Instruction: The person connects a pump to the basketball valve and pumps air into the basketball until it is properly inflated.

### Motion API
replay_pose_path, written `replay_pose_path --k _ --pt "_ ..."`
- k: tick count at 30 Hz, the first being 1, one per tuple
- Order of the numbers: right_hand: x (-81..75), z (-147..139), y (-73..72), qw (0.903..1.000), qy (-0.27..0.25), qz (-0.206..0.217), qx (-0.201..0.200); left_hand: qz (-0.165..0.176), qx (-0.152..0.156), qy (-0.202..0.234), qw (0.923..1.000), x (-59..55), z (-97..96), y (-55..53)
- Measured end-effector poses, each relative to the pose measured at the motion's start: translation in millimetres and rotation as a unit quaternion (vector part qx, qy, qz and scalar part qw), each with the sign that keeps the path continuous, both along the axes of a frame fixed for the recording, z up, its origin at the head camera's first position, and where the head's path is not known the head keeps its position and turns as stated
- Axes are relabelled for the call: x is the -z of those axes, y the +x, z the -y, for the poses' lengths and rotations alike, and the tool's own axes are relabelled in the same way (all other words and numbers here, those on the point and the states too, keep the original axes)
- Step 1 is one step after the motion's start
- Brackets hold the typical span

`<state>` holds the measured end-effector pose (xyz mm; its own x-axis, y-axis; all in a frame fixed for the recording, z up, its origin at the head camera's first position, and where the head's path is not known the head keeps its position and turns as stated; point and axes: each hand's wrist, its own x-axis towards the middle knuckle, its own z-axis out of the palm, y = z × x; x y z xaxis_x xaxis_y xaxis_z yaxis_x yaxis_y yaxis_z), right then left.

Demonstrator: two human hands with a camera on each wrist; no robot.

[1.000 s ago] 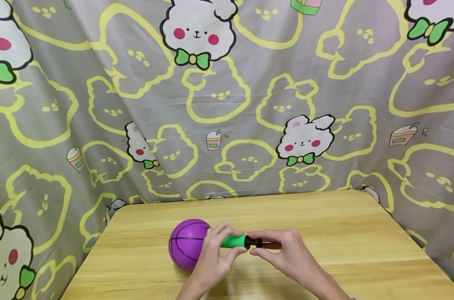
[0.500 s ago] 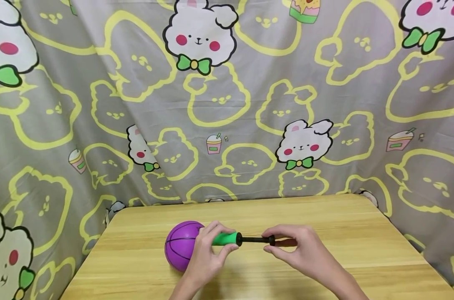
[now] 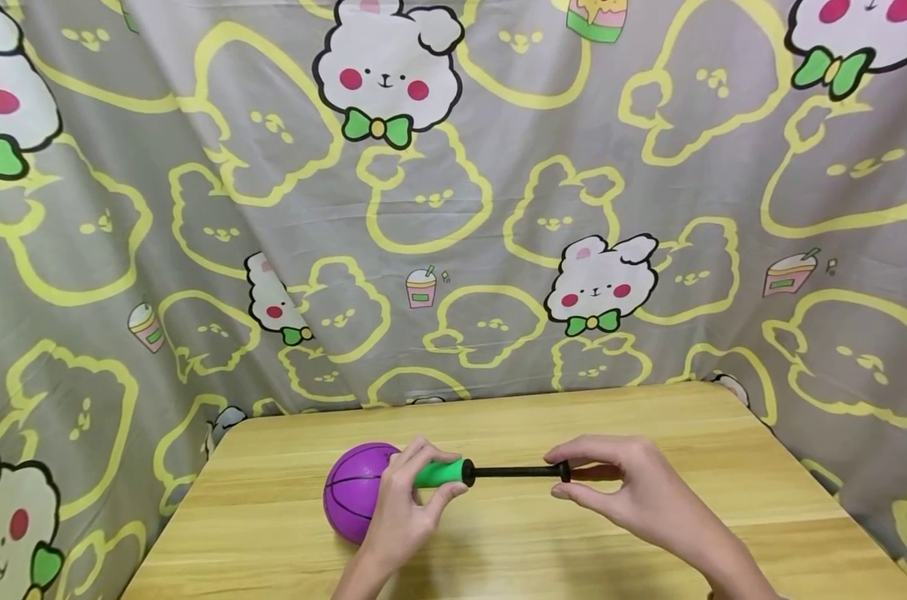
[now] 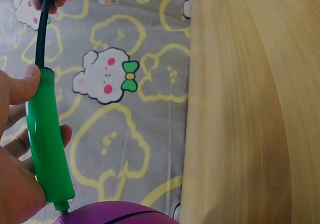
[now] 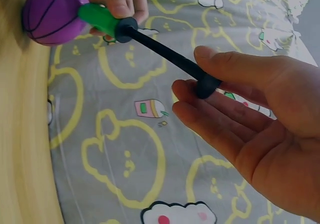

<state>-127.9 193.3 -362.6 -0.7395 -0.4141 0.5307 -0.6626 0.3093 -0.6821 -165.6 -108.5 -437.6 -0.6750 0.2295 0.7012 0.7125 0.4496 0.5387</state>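
Note:
A small green hand pump (image 3: 440,473) is held level above the table, its black rod (image 3: 517,472) drawn far out to the right. Around the green barrel (image 4: 47,134) my left hand (image 3: 408,508) is curled, thumb near the black collar. My right hand (image 3: 641,487) pinches the black knob (image 5: 206,85) at the rod's end between thumb and fingers. Left of the pump is a purple ball (image 3: 356,492) with black lines, partly covered by my left hand. In the left wrist view the pump's tip meets the ball's surface.
The ball is over a light wooden table (image 3: 611,550). Behind and on both sides hangs a grey curtain (image 3: 498,250) printed with yellow outlines and white cartoon animals.
My right hand has moved right, pulling the black rod out of the green barrel from nearly fully in. My left hand, pump barrel and ball have shifted slightly left in view.

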Motion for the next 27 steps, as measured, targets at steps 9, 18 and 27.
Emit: replay_pose_path --k 9,18,27 --pt "-4.1 -1 2.1 0.9992 -0.017 -0.028 0.023 -0.012 0.009 0.014 0.9998 -1.9 -3.7 2.1" --pt "9.2 15 -2.3 0.9982 -0.042 -0.014 0.041 -0.031 0.016 0.01 0.9993 -0.4 -5.9 3.2" --pt "23.4 30 -6.1 0.9981 -0.057 -0.002 0.024 -0.015 0.013 0.0 0.9998 1.0 -11.4 6.2"
